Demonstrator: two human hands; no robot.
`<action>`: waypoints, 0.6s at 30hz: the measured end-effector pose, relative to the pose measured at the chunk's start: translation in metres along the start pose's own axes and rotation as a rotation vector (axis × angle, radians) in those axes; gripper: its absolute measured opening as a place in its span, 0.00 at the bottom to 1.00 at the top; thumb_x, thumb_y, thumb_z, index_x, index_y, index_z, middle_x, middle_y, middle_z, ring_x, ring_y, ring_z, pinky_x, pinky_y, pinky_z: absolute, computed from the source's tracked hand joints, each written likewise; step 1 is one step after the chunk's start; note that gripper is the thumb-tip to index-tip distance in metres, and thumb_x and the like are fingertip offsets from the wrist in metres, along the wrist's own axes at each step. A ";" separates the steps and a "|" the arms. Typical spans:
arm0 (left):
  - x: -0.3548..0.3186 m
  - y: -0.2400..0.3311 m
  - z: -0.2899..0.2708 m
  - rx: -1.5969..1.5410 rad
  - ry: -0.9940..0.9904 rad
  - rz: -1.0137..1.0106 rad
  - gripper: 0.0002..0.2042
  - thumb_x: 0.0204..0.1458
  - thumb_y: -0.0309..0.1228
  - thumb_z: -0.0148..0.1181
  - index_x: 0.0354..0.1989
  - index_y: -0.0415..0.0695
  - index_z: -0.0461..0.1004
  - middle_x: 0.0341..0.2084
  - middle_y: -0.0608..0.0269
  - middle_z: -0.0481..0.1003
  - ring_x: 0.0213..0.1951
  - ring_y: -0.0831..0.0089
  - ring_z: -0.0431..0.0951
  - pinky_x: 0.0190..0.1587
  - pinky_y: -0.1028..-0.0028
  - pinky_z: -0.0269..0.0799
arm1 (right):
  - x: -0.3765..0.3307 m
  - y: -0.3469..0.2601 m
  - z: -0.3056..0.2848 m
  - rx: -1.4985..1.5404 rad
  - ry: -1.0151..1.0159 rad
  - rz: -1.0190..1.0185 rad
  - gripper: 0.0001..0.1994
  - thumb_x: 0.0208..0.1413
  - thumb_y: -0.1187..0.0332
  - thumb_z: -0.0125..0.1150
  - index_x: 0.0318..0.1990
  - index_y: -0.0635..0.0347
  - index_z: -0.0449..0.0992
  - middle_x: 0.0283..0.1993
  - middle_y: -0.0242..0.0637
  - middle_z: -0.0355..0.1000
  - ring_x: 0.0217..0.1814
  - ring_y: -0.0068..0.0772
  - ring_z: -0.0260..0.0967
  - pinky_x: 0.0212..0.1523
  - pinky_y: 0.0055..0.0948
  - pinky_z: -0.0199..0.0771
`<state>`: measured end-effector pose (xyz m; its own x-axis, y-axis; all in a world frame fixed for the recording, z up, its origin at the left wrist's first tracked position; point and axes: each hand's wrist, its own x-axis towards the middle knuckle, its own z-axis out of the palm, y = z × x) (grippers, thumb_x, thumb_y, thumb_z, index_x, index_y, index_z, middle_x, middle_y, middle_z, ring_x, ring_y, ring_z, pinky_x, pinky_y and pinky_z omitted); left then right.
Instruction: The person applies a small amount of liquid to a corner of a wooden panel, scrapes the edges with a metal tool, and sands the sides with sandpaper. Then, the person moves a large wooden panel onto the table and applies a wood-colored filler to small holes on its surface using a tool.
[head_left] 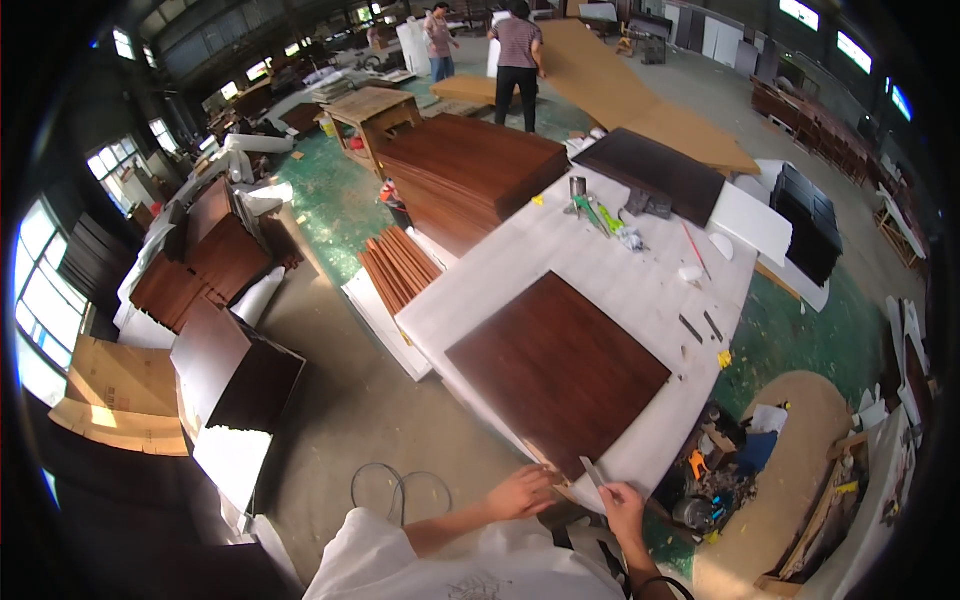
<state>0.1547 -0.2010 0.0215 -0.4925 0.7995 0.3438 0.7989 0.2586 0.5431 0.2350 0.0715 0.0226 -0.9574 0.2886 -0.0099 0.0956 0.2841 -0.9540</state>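
A dark reddish-brown wood panel (560, 370) lies flat on a table covered with white foam sheet (470, 290). My left hand (522, 493) is at the panel's near edge, fingers stretched toward a narrow pale strip (545, 458) along that edge. It holds nothing that I can see. In my right hand (624, 506), a thin flat grey strip (593, 471) is pinched between thumb and fingers, beside the panel's near corner. Whether the strip touches the panel, I cannot tell.
Green-handled tools (600, 215), a metal can (578, 187) and two dark strips (690, 328) lie on the table. Brown wooden slats (398, 268) are stacked left of it. A cluttered tool bin (720, 470) stands at right. A cable (400, 485) loops on the floor. Two people stand far off.
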 end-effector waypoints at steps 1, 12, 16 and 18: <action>0.003 0.000 -0.005 -0.059 0.077 -0.047 0.12 0.52 0.32 0.69 0.45 0.44 0.80 0.56 0.54 0.76 0.59 0.57 0.75 0.63 0.54 0.69 | 0.004 -0.002 0.003 -0.012 0.007 -0.040 0.06 0.58 0.73 0.73 0.40 0.66 0.84 0.34 0.36 0.81 0.35 0.25 0.77 0.39 0.27 0.78; 0.019 -0.013 -0.020 -0.017 0.137 -0.175 0.22 0.48 0.28 0.73 0.54 0.50 0.80 0.53 0.61 0.78 0.58 0.56 0.76 0.69 0.53 0.66 | 0.027 -0.037 0.035 -0.536 -0.089 -0.526 0.06 0.50 0.76 0.71 0.36 0.55 0.83 0.46 0.33 0.77 0.48 0.44 0.75 0.48 0.40 0.77; 0.030 -0.022 -0.014 -0.078 0.141 -0.148 0.16 0.49 0.25 0.72 0.48 0.48 0.82 0.49 0.65 0.78 0.55 0.61 0.77 0.70 0.53 0.67 | 0.027 -0.033 0.040 -0.534 -0.108 -0.535 0.07 0.50 0.77 0.71 0.38 0.58 0.82 0.49 0.34 0.77 0.54 0.44 0.76 0.54 0.41 0.77; 0.034 -0.022 -0.013 -0.096 0.144 -0.083 0.11 0.49 0.24 0.71 0.42 0.46 0.83 0.45 0.64 0.79 0.53 0.60 0.77 0.68 0.53 0.69 | 0.025 -0.033 0.040 -0.521 -0.148 -0.536 0.07 0.51 0.78 0.70 0.38 0.60 0.81 0.49 0.35 0.77 0.56 0.44 0.76 0.59 0.42 0.77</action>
<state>0.1157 -0.1863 0.0311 -0.6048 0.6902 0.3973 0.7205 0.2616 0.6422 0.1970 0.0331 0.0417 -0.9320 -0.1256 0.3399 -0.3117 0.7564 -0.5750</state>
